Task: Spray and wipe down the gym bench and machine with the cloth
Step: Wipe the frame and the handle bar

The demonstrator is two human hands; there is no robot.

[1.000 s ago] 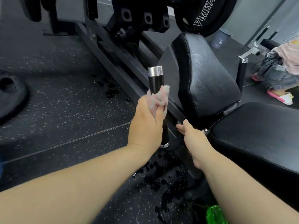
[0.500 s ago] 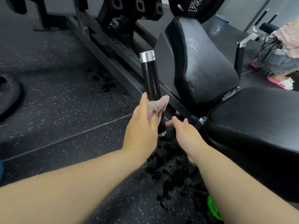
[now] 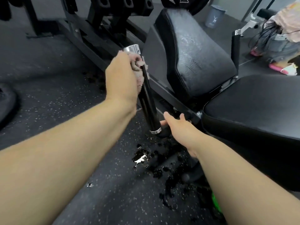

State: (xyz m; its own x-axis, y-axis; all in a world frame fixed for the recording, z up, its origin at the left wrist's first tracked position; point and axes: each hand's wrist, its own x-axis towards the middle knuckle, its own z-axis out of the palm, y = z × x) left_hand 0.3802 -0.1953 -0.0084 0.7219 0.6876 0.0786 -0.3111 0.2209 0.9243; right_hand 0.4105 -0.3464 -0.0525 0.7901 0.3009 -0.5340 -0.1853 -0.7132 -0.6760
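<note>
Chrome caps close both ends of the black cylindrical handle (image 3: 148, 103), which stands tilted in the head view. Your left hand (image 3: 121, 78) grips its upper part just under the top cap. The fingers are clamped round the handle, with the crumpled pinkish-grey cloth (image 3: 139, 73) pressed between palm and handle. Folds of the cloth bulge out on the handle's right side.

Your right hand (image 3: 180, 129) reaches in beside the handle's lower cap. Its fingers are straight and slightly apart and hold nothing, and the thumb lies close to the dark base under that cap; whether it touches, you cannot tell.

Right of the handle and beyond it rises the black padded vinyl backrest (image 3: 194, 59), its face streaked and dull. The black padded vinyl seat (image 3: 251, 108) lies right of the handle's foot, just past your right hand.

Dark wet patches (image 3: 141, 157) spread over the speckled black rubber floor (image 3: 48, 95) below the handle's lower end. Nearer you than the handle, a bright green plastic object (image 3: 215, 202) shows behind your right forearm, mostly hidden.

Far beyond the backrest stands a grey plastic bin (image 3: 214, 13).
</note>
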